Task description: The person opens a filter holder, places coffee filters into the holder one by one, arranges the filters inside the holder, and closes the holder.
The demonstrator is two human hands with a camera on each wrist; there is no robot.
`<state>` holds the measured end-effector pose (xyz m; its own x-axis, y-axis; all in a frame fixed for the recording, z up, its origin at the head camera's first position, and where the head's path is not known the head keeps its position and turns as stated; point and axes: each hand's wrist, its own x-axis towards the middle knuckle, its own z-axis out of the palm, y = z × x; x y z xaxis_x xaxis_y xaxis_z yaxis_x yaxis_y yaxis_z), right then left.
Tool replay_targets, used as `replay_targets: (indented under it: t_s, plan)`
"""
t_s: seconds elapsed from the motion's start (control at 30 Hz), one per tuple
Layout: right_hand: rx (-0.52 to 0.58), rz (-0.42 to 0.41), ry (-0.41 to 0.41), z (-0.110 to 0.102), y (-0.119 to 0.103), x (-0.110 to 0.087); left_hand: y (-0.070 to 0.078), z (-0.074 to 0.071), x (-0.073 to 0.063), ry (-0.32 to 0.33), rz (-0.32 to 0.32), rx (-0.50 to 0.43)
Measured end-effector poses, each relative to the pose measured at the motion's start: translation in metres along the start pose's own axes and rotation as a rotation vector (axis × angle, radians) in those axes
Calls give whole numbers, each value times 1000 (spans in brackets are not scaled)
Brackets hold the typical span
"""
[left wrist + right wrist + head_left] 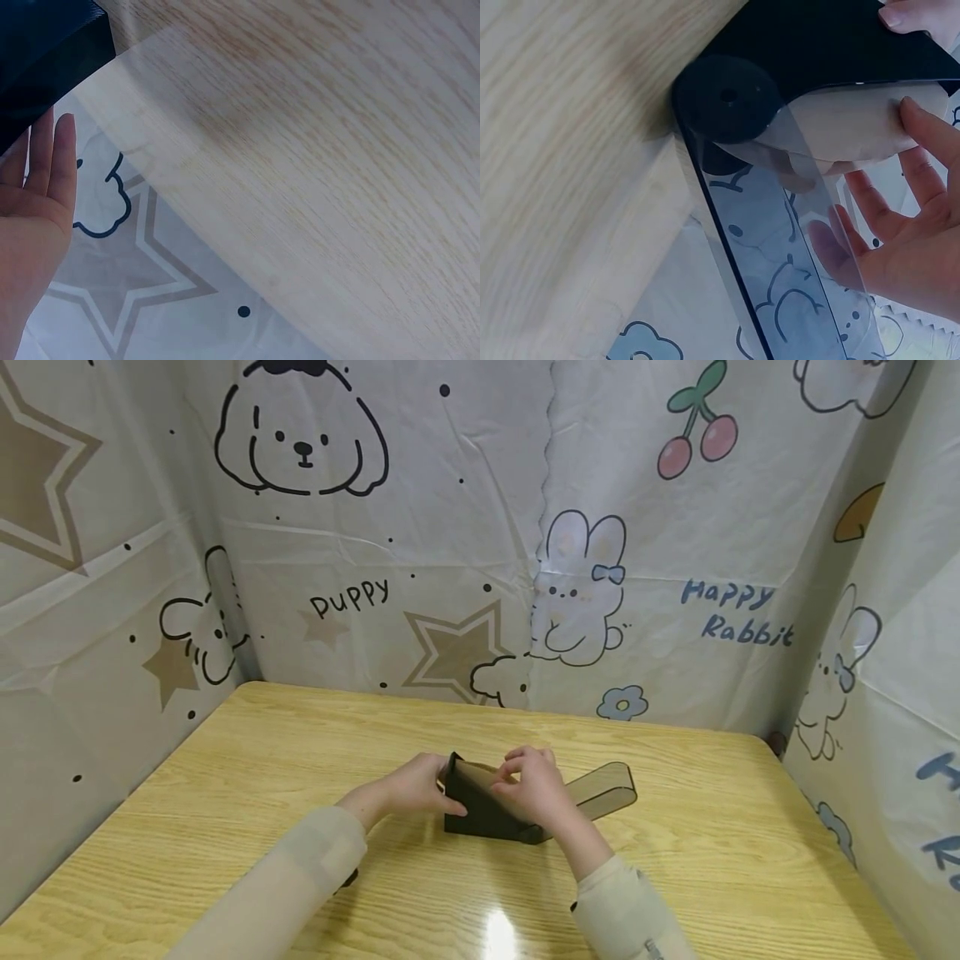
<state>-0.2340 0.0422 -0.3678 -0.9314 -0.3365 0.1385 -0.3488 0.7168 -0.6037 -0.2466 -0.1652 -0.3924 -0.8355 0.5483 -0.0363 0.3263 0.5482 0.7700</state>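
Stretching crosswise, lid (pixel 609 783) rightward, the black box (pixel 482 812) is held in the left grip (pixel 415 787); right grip (pixel 536 783) unclear.

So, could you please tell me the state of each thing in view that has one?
Black box: open, resting on the table
Clear lid: swung open
Tan piece: in the box's opening, partly showing past its rim
Left hand: gripping the box
Right hand: touching the tan piece; whether it pinches is unclear
Printed sheet: hanging, creased
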Motion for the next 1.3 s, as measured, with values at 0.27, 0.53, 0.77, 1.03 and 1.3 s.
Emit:
replay_targets:
  t_s: [0.27,0.53,0.77,1.03,1.3]
  plan:
    - [-4,31,-16,4,0,-2,-1,0,0,1,3,-7]
    - [31,25,7,0,1,-3,-1,1,0,1,23,3]
    - [11,35,64,-33,-1,-12,2,0,-2,3,8,18]
    - [-103,0,101,-89,30,-31,3,-2,-3,8,-27,20]
    - [131,97,-181,-98,79,-46,1,1,-1,3,-15,16]
